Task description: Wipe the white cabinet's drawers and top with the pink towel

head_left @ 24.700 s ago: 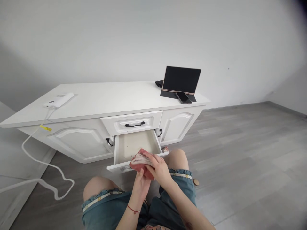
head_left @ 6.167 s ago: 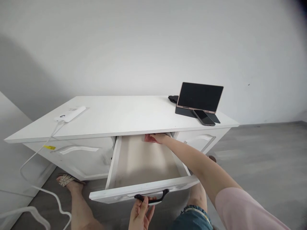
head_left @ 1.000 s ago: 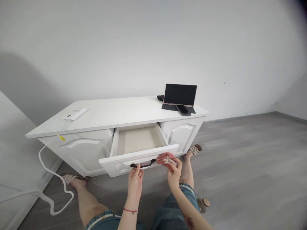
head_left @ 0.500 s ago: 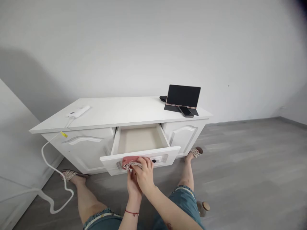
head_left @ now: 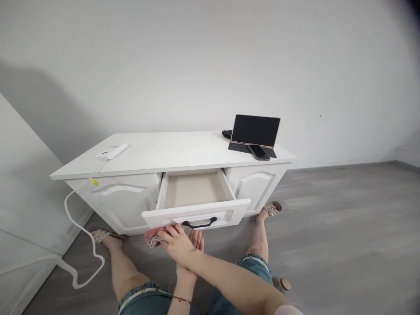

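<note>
My right hand (head_left: 177, 243) reaches across to the left and presses a pink cloth (head_left: 153, 235) against the lower left corner of the white drawer front (head_left: 229, 209). My left hand (head_left: 196, 239) shows under my right forearm with its fingers straight, just below the black handle (head_left: 200, 224), holding nothing. The drawer is pulled out of the white cabinet (head_left: 170, 153); its beige inside (head_left: 195, 190) looks bare. I sit on the floor with my legs spread before it.
A dark tablet (head_left: 255, 131) on a stand and a phone (head_left: 259, 152) sit at the cabinet top's right end. A white device (head_left: 111, 151) lies at the left, its cable (head_left: 82, 238) trailing to the floor. A wooden-topped object (head_left: 283, 284) is by my right leg.
My right hand has swept the pink cloth leftward along the drawer front, from right of the handle to the lower left corner. My left hand has let go of the handle and dropped below it.
</note>
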Tool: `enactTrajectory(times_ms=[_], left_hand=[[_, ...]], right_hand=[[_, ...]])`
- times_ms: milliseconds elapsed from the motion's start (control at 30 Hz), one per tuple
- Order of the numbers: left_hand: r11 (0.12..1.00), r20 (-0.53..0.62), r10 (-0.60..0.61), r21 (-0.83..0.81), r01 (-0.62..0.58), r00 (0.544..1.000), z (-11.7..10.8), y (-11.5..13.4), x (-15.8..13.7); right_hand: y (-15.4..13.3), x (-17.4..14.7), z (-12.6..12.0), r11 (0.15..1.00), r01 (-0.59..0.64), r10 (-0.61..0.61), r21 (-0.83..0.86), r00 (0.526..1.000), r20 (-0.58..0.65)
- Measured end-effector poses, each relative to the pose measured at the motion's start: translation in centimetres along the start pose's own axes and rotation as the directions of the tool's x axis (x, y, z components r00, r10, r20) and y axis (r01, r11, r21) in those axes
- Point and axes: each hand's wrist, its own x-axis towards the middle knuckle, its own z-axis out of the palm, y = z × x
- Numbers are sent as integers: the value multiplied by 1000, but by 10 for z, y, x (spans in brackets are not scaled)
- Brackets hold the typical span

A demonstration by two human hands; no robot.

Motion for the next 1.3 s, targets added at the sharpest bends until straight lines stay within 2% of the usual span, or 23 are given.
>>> enactTrajectory(times_ms=[33, 100, 200, 267, 333, 400, 433, 467, 533, 667, 733, 833, 967, 1067, 1167, 1300], left_hand=[[999, -50, -26, -22, 25, 998, -3, 0, -2], [994, -240, -93, -74, 77, 966, -10, 4, -5], [992, -516, -123, -85, 92, 848, -19, 13, -6], [999, -608, -34, -13, 33, 793, -20, 18, -7], [990, -663, 140, 111, -88, 735, -13, 21, -8], [940, -646, 342, 248, -236, 683, 0, 22, -10], [907, -609, 420, 296, -298, 673, 9, 22, -11], [881, -564, 472, 324, -345, 678, 18, 22, -11], [858, -474, 508, 348, -377, 719, 36, 19, -12], [870, -323, 403, 426, -249, 856, 64, 10, -6], [877, -311, 324, 453, -161, 893, 74, 5, -1], [895, -356, 254, 438, -79, 899, 84, 2, 6], [893, -373, 281, 438, -99, 884, 87, 4, 11], [905, -365, 231, 420, -62, 902, 82, 6, 11], [916, -324, 196, 397, -55, 926, 77, 5, 10], [931, -303, 198, 355, -82, 932, 76, 4, 11]], right_hand=[[6, -8, 5, 999, 37, -37, -6, 999, -1], [17, -28, 18, 997, 77, -77, -18, 997, -13], [33, -64, 36, 999, 13, -19, -51, 993, -119], [41, -84, 42, 994, -92, 75, -62, 968, -239], [46, -100, 42, 977, -207, 180, -47, 924, -337], [48, -111, 40, 950, -313, 282, -15, 875, -392], [48, -115, 38, 933, -360, 329, 0, 852, -406], [48, -119, 37, 916, -400, 368, 11, 831, -417], [47, -125, 35, 888, -459, 420, 19, 794, -440], [49, -135, 29, 851, -525, 470, 10, 754, -459], [56, -141, 22, 846, -533, 480, 2, 759, -440], [75, -155, 5, 862, -505, 446, -46, 799, -402], [109, -182, -23, 889, -434, 377, -146, 874, -307], [127, -200, -41, 879, -436, 379, -193, 885, -270], [135, -205, -54, 846, -502, 414, -180, 830, -373], [134, -184, -66, 787, -613, 484, -71, 685, -544]])
